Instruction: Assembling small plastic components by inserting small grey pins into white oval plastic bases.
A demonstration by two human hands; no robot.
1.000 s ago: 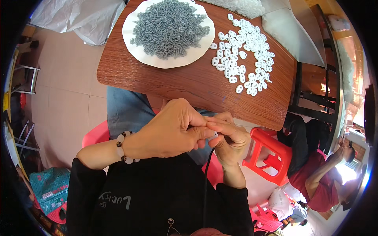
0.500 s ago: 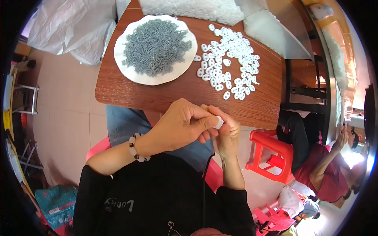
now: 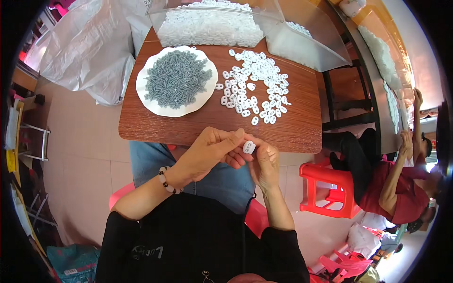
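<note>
A small white two-hole cord lock (image 3: 248,147) sits at the fingertips between my two hands, its holes facing up. My right hand (image 3: 265,165) is closed around its right side, fingers bent. My left hand (image 3: 207,153) is beside it, fingers half curled near the piece and thumb raised apart from it. On the table ahead is a white scalloped plate (image 3: 144,101) heaped with small grey springs (image 3: 177,79). Right of it, many loose white two-hole cord lock parts (image 3: 259,66) are spread over the brown tabletop (image 3: 198,127).
Clear bins of white parts (image 3: 210,28) stand along the table's back edge. A large pale plastic bag (image 3: 89,52) is at the far left. Right of the table are a red stool (image 3: 328,188) and a seated person in a dark red shirt (image 3: 396,198).
My left thumb has lifted off the cord lock, and its two holes now show. Both hands moved slightly left in view, and the view shifted, showing more of the bins at the back.
</note>
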